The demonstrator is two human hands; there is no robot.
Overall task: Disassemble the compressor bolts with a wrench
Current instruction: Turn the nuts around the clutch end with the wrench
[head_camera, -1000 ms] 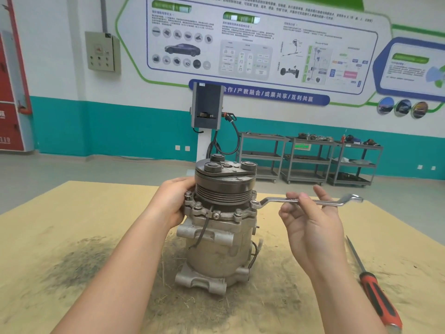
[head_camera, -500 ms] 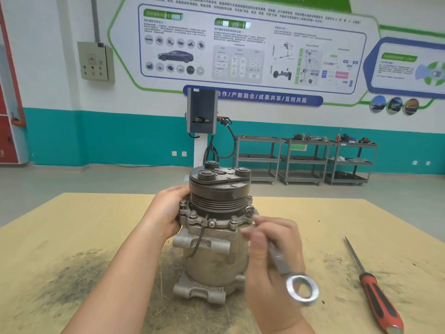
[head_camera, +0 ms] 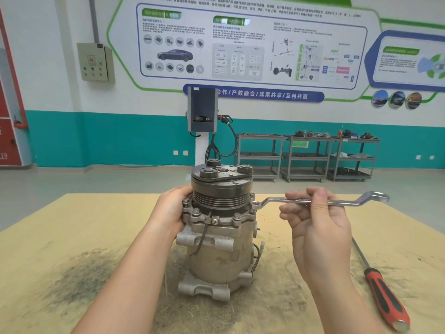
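Half a second ago your right hand point(head_camera: 315, 227) had the silver double-ring wrench point(head_camera: 320, 201) swung down toward you; now it points right, its ring seated on a flange bolt point(head_camera: 255, 203) at mid-frame — ready for another stroke. Your left hand point(head_camera: 169, 210) grips the grey ribbed-pulley compressor point(head_camera: 216, 237), upright on the tan desk point(head_camera: 72, 225). A red-handled screwdriver point(head_camera: 382, 295) lies lower right, clear of the swing.

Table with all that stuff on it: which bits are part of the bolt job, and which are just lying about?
In use:
compressor, steadied by the left hand
wrench, held by the right hand, its ring end on a bolt

Lying about:
screwdriver on the table
carts by the wall
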